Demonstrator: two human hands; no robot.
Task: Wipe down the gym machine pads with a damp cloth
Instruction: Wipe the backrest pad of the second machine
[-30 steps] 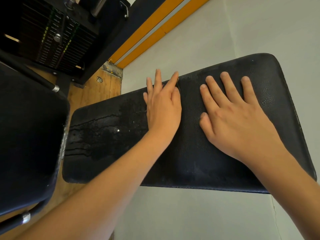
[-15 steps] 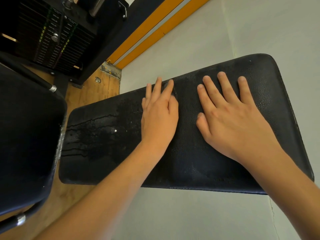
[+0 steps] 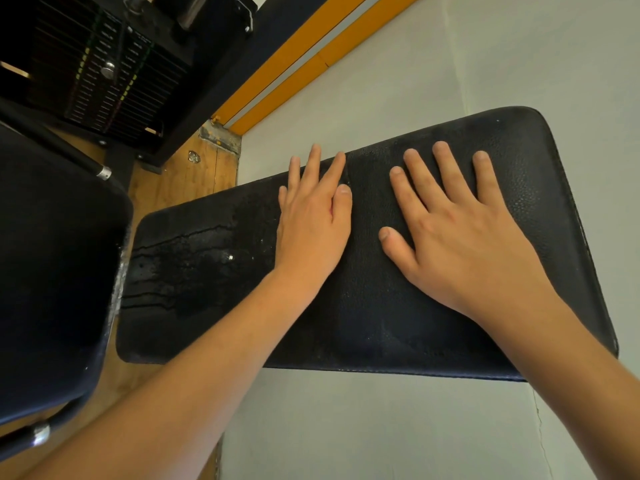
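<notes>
Two hands lie flat on a long black pad, palms down and holding nothing. The left hand rests near the pad's middle with its fingers straight and close together, the tips reaching past the far edge. The right hand rests just beside it, apart from it, with fingers spread and the thumb out to the side. Both forearms cross the near edge. The pad runs across the view in front of a pale wall, its right end higher in the picture than its left. Wet streaks and droplets darken the left part, beyond the left hand. A black seat fills the left side, its edge close to the pad's left end. Wooden floor shows between them, with a weight stack and an orange stripe above.
</notes>
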